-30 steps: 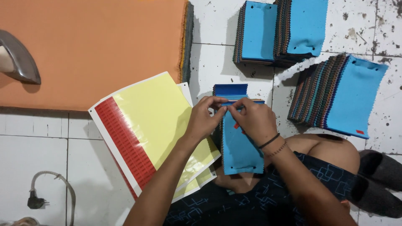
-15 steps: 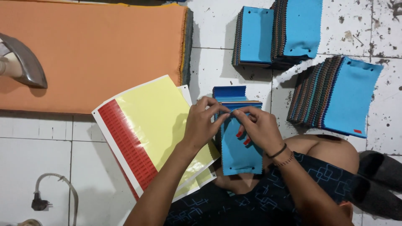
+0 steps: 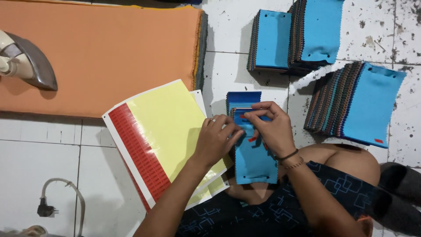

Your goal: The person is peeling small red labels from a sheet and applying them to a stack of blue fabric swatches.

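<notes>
Tiled floor (image 3: 52, 149), blue swatch (image 3: 256, 160) under both hands' grip (fingertips).

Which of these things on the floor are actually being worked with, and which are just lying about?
In use:
left hand and right hand, both on the blue fabric swatch stack
small red sticker on that swatch
yellow sticker sheet beside the left hand

Lying about:
iron on the orange cloth
other swatch stacks
power plug
</notes>
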